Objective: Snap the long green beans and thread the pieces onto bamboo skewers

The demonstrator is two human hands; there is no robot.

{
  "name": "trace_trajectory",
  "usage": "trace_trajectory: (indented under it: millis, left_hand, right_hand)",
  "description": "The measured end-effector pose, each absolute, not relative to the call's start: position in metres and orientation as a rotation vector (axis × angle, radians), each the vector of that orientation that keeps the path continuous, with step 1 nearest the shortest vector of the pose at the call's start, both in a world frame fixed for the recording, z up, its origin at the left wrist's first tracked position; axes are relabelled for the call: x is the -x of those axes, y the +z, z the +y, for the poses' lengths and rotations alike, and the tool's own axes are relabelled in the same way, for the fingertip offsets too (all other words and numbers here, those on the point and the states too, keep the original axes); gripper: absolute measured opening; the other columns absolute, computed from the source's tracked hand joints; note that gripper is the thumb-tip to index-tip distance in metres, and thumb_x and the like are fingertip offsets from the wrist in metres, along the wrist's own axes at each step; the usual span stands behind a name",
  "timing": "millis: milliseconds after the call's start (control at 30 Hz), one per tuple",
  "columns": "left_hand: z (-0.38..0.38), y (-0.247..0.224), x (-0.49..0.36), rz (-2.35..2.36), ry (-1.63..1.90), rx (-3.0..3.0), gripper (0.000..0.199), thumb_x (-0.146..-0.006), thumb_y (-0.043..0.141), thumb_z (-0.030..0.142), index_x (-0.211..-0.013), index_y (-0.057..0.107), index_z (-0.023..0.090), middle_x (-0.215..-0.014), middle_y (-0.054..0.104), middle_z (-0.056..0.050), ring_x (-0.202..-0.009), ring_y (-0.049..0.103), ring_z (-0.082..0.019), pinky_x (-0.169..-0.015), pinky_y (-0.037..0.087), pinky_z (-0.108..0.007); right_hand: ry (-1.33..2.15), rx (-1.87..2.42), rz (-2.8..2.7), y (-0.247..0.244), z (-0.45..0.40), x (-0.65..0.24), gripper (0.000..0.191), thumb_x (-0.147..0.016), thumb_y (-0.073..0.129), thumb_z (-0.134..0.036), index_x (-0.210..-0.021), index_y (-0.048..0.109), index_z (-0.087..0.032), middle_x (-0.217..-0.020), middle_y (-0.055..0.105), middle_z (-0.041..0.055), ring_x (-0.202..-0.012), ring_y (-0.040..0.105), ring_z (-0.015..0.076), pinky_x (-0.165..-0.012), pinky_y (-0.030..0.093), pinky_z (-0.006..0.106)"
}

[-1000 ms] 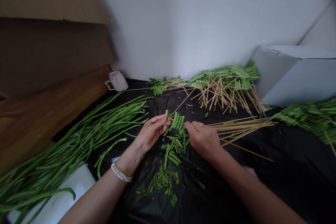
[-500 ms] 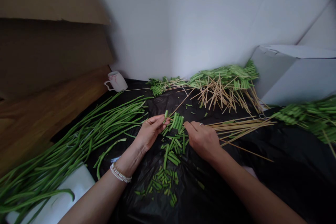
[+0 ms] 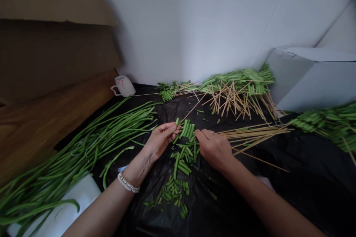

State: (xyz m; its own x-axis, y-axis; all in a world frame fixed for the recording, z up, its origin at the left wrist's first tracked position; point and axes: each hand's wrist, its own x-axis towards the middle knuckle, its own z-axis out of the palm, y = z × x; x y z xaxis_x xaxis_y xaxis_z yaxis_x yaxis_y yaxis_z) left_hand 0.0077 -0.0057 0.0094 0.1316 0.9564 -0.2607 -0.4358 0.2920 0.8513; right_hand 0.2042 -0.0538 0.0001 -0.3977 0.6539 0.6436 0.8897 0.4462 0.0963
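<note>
My left hand (image 3: 161, 139) pinches a short piece of long green bean (image 3: 177, 121) between thumb and fingers. Closed around one end of a wooden skewer, my right hand (image 3: 214, 146) faces it from the right. Several cut bean pieces (image 3: 188, 130) sit side by side on that skewer, between the two hands. Loose cut pieces (image 3: 183, 166) lie below on the black plastic sheet (image 3: 228, 200), with smaller scraps (image 3: 172, 192) nearer to me. To the left spreads a pile of whole long beans (image 3: 111, 129).
Bare skewers (image 3: 256, 133) lie right of my right hand. Finished bean skewers (image 3: 239, 81) are heaped along the wall, and more bean skewers (image 3: 330, 122) lie at far right. A mug (image 3: 124, 86), a cardboard box (image 3: 55, 44) and a white box (image 3: 319, 77) stand around.
The bean piece in my left hand has shifted very slightly. Otherwise both hands and the skewer stay almost where they were.
</note>
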Motion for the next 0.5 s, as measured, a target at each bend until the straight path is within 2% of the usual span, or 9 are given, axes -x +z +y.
trace_trajectory:
  millis: [267,500]
  left_hand:
    - [-0.0053,0.0103,-0.0049,0.931,1.087,-0.699,0.017,-0.067,0.083,0.014,-0.08,0.073,0.01,-0.077,0.073,-0.006,-0.064,0.064,-0.007,-0.058,0.05,-0.014]
    - [-0.0066,0.0075,-0.0056,0.918,1.045,-0.72,0.021,-0.064,0.086,0.018,-0.079,0.074,0.01,-0.078,0.072,-0.006,-0.064,0.062,-0.006,-0.059,0.05,-0.014]
  right_hand:
    - [-0.591,1.285,-2.174,-0.001,-0.0543,-0.2043,0.02,-0.086,0.05,-0.007,-0.094,0.067,-0.016,-0.071,0.061,0.002,-0.065,0.05,0.0156,-0.057,0.029,0.03]
    - [-0.575,1.305,-2.18,-0.0029,-0.0558,-0.2028,0.021,-0.084,0.049,-0.005,-0.091,0.066,-0.017,-0.072,0.061,0.002,-0.064,0.05,0.0152,-0.057,0.028,0.03]
